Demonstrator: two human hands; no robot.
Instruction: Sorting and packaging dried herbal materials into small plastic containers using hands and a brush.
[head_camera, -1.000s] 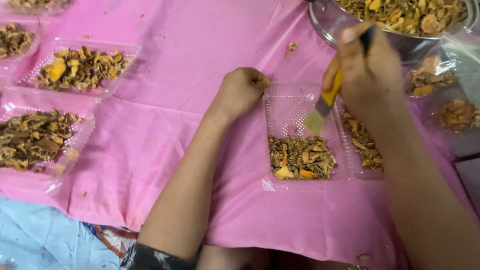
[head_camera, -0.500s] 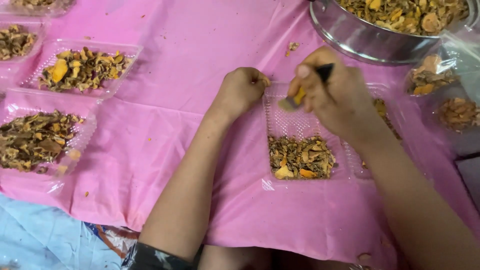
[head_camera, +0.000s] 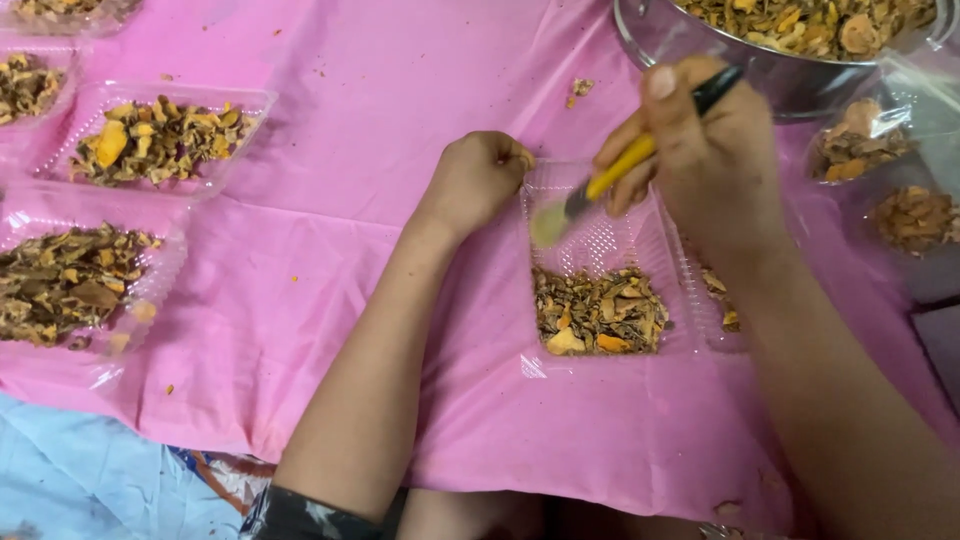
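A clear plastic tray (head_camera: 600, 250) lies on the pink cloth, its near half filled with dried brown and orange pieces (head_camera: 597, 315). My left hand (head_camera: 478, 180) is closed on the tray's far left corner. My right hand (head_camera: 700, 150) holds a small brush (head_camera: 625, 170) with a yellow and black handle, its bristles low over the tray's bare far half.
A steel bowl (head_camera: 760, 70) of the same dried pieces stands at the back right. Several filled clear trays (head_camera: 165, 140) lie at the left, and bagged pieces (head_camera: 860, 140) at the right. The pink cloth (head_camera: 380, 100) ends at the near edge over a blue one.
My right hand swung the brush from near the steel bowl down and left to the tray's far end. My left hand stayed on the tray corner.
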